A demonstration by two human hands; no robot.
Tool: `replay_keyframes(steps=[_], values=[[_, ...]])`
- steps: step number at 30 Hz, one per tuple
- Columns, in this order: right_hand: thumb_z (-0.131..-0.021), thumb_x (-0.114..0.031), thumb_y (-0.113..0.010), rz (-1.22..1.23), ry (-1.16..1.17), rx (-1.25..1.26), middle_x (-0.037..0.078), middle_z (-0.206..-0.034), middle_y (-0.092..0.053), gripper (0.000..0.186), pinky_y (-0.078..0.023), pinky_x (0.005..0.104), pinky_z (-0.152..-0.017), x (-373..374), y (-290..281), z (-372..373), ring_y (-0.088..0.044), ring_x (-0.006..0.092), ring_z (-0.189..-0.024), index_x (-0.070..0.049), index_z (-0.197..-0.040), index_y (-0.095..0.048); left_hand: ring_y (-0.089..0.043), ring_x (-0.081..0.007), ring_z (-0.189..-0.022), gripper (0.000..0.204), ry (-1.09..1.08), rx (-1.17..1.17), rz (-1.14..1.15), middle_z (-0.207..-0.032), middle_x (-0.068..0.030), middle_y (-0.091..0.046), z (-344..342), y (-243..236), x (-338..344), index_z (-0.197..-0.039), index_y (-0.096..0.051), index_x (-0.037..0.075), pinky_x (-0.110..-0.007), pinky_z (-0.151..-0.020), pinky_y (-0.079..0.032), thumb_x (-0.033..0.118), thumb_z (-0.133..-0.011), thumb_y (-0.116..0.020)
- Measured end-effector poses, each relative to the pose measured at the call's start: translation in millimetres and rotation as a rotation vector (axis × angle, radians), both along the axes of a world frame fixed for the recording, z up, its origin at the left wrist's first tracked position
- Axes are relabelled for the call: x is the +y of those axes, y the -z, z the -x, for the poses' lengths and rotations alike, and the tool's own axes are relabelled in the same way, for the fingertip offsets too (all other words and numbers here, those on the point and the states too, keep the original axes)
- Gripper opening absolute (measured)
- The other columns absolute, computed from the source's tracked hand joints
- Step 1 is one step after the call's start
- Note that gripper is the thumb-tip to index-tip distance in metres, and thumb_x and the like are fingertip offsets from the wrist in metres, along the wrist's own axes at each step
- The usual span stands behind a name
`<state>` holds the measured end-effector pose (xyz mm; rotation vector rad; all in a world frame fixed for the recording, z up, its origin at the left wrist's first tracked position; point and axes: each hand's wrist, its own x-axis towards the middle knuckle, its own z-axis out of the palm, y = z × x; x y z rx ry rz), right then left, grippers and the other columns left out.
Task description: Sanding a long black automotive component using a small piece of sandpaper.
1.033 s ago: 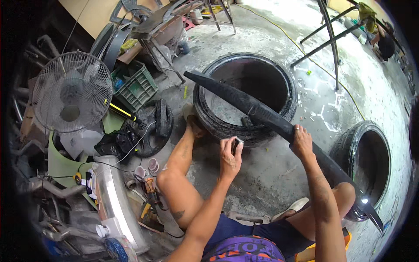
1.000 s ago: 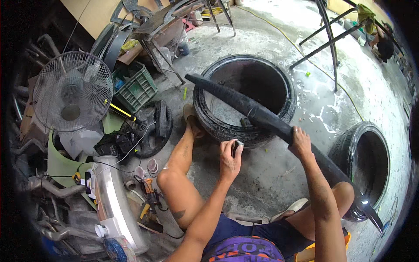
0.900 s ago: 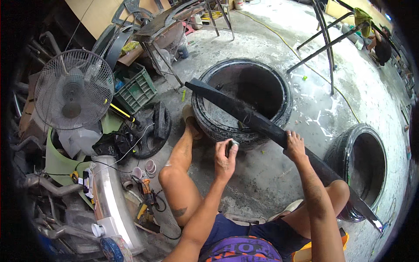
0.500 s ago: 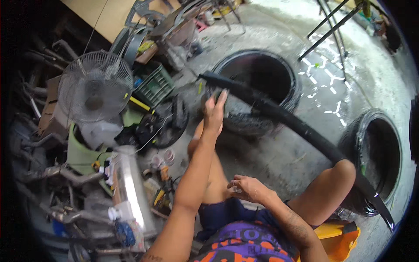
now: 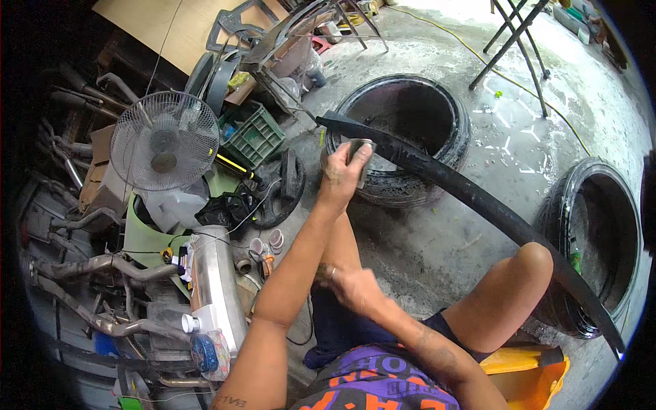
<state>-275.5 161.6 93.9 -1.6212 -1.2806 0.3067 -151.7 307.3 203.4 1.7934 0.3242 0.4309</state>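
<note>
A long, curved black strip (image 5: pixel 471 198), like a car trim piece, runs from the upper middle to the lower right. It passes over a tyre (image 5: pixel 451 143) and close by my bent right knee. Near the strip's far left end, my left hand (image 5: pixel 342 171) is closed on a thin grey pad (image 5: pixel 365 162), its thumb on top. The pad is beside the strip's lower edge; whether they touch I cannot tell. My right hand (image 5: pixel 355 290), smeared by motion, is low over my left thigh, apart from the strip. Its fingers cannot be made out.
A second tyre (image 5: pixel 547 225) stands tilted at the right, next to the strip's near end. To the left are a fan (image 5: pixel 164 140), a green crate (image 5: pixel 254 137), a silver muffler (image 5: pixel 215 280) and several metal pipes (image 5: pixel 116 263). A yellow container (image 5: pixel 540 383) is at the lower right.
My left hand has shifted slightly right along the strip and turned, so the grey pad shows in it. My right hand has moved left, toward my left forearm. The strip looks nearly unmoved.
</note>
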Motion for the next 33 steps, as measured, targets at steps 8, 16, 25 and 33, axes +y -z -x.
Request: replay_keyframes(steps=[8,16,25,33], values=[[-0.089,-0.037,-0.072,0.243,0.012,0.048,0.015,-0.106,-0.063,0.032,-0.056,0.0462,-0.078,-49,-13,-31,-0.067,0.0356,-0.095,-0.008,-0.104,-0.068,-0.06,-0.0182,-0.091,0.037,0.078,0.126,0.036,-0.097,-0.0093,-0.068,21,55,-38,-0.109,-0.066,0.0,-0.035,-0.086,-0.048,0.036,-0.1,-0.062],[-0.079,-0.042,-0.08,0.868,0.151,0.151,0.012,-0.079,-0.073,0.032,-0.057,0.041,-0.07,-213,-114,-71,-0.071,0.0317,-0.076,-0.01,-0.082,-0.076,-0.056,-0.0083,-0.078,0.033,-0.112,0.347,0.525,-0.086,0.0019,-0.062,108,222,-66,-0.102,-0.069,0.005,-0.026,-0.067,-0.046,0.038,-0.099,-0.064],[-0.073,-0.042,-0.083,1.404,0.195,-0.103,0.011,-0.079,-0.073,0.035,-0.056,0.0425,-0.072,-229,-111,-13,-0.071,0.0329,-0.077,-0.01,-0.083,-0.075,-0.059,-0.0193,-0.079,0.037,0.066,0.36,0.393,-0.08,-0.0071,-0.059,119,261,-57,-0.095,-0.066,0.0,-0.037,-0.075,-0.047,0.037,-0.099,-0.062],[-0.078,-0.017,-0.069,0.986,0.627,-0.386,0.014,-0.068,-0.066,0.013,-0.053,0.0458,-0.057,-218,-123,-25,-0.069,0.033,-0.066,-0.008,-0.072,-0.062,-0.063,-0.0347,-0.088,0.04,-0.003,0.144,0.255,-0.094,-0.0196,-0.063,107,223,-58,-0.098,-0.066,-0.003,-0.043,-0.08,-0.048,0.038,-0.097,-0.063]])
